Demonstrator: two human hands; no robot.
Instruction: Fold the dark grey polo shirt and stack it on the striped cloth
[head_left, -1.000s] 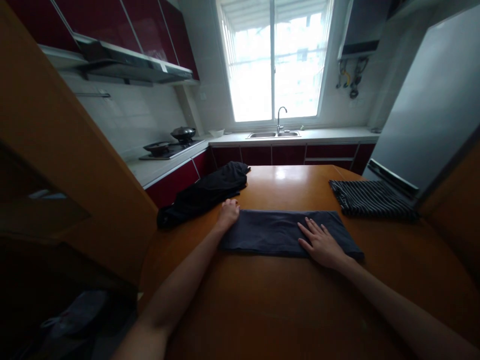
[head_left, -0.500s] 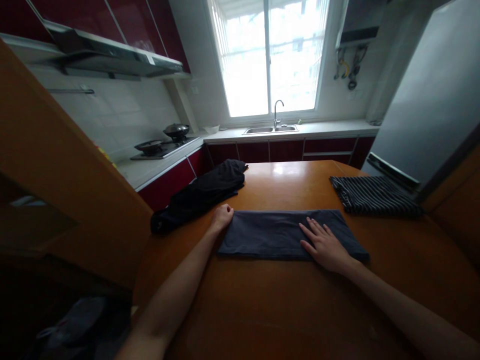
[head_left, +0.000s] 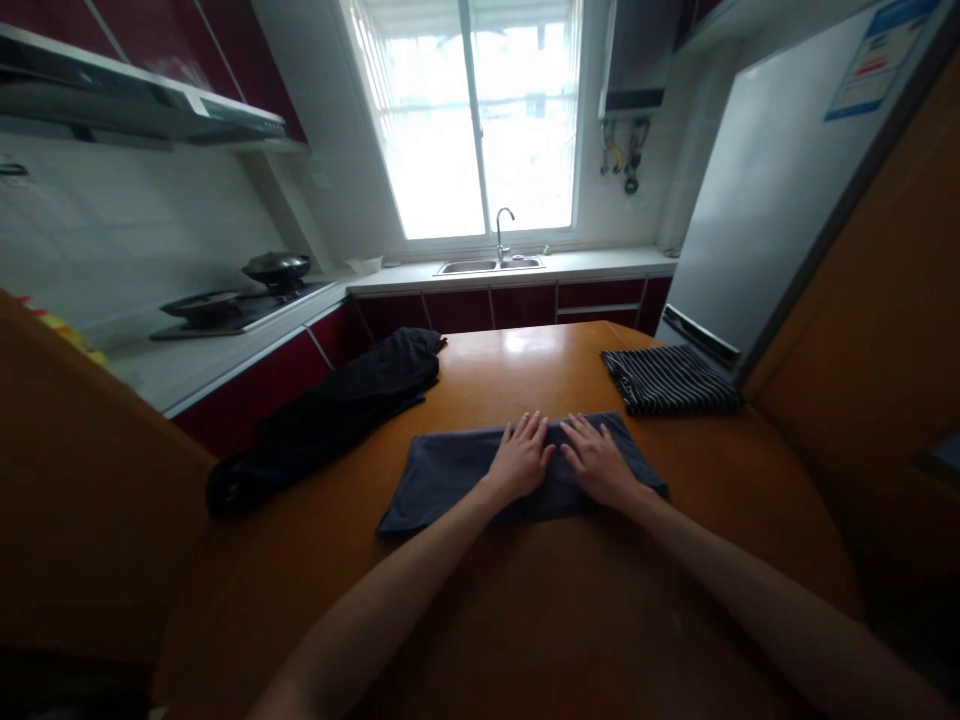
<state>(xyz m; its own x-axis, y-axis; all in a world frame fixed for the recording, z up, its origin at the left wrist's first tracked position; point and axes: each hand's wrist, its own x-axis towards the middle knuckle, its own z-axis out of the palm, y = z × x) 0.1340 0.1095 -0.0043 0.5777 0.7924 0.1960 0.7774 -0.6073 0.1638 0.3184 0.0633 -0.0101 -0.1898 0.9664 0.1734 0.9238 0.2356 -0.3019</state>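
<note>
A dark blue-grey folded garment (head_left: pixel 450 475) lies flat as a wide strip on the wooden table (head_left: pixel 510 620). My left hand (head_left: pixel 521 462) rests palm down near its middle, fingers stretched out toward the far edge. Close beside it, my right hand (head_left: pixel 598 465) also lies flat on the cloth with its fingers spread. Both hands press on the fabric without gripping it. What kind of garment it is, I cannot tell.
At the table's left lies a loose heap of black clothing (head_left: pixel 337 410). A folded black-and-white striped cloth (head_left: pixel 671 380) sits at the far right, near the fridge (head_left: pixel 742 210). Beyond the table are the sink (head_left: pixel 469 267) and a stove with a lidded pan (head_left: pixel 276 268).
My left hand has left the cloth's left edge, opened, and moved right to its middle. My right hand stays flat on the cloth near the left one. The view has turned right.
</note>
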